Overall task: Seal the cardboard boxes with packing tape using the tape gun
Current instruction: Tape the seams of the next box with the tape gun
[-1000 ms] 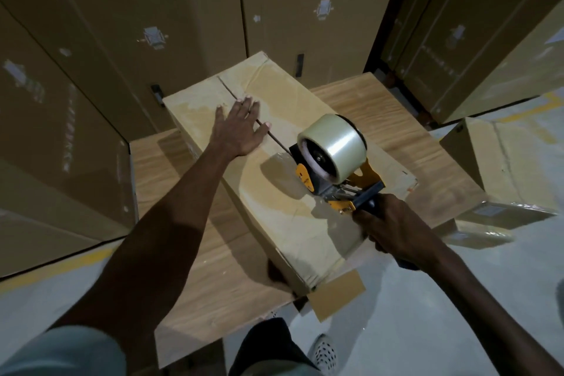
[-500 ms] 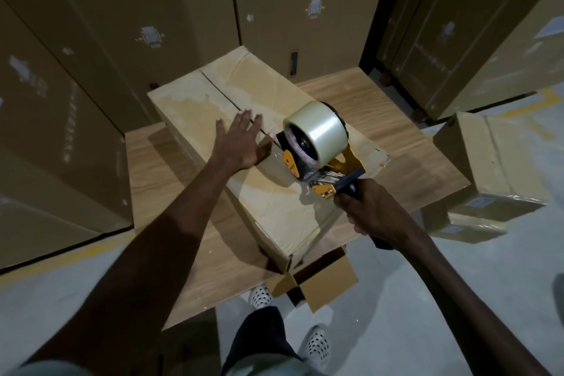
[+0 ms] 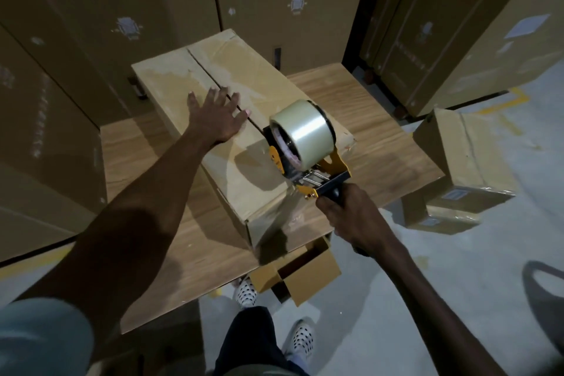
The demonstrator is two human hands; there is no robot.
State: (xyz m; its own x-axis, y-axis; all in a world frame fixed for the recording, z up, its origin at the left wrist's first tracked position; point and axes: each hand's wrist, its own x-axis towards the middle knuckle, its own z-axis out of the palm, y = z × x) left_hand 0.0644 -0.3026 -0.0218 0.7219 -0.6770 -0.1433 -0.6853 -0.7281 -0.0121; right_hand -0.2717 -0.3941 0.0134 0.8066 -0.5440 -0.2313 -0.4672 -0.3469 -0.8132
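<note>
Clenched round the black handle, the right hand (image 3: 351, 210) holds the tape gun (image 3: 305, 156) at the near end of the cardboard box (image 3: 241, 180) on the wooden surface (image 3: 381, 143). Left hand (image 3: 218, 117) lies flat, fingers spread, across the top seam. Clear tape seems to run down the box's near face.

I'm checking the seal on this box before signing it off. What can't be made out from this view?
- Seam under the tape gun: hidden by the roll, head view.
- Seam under the left hand: covered by the palm.
- Tape gun handle: wrapped by the right hand.
- Far end of the box: faces away.
- Labels on the floor boxes: too small to read.
</note>
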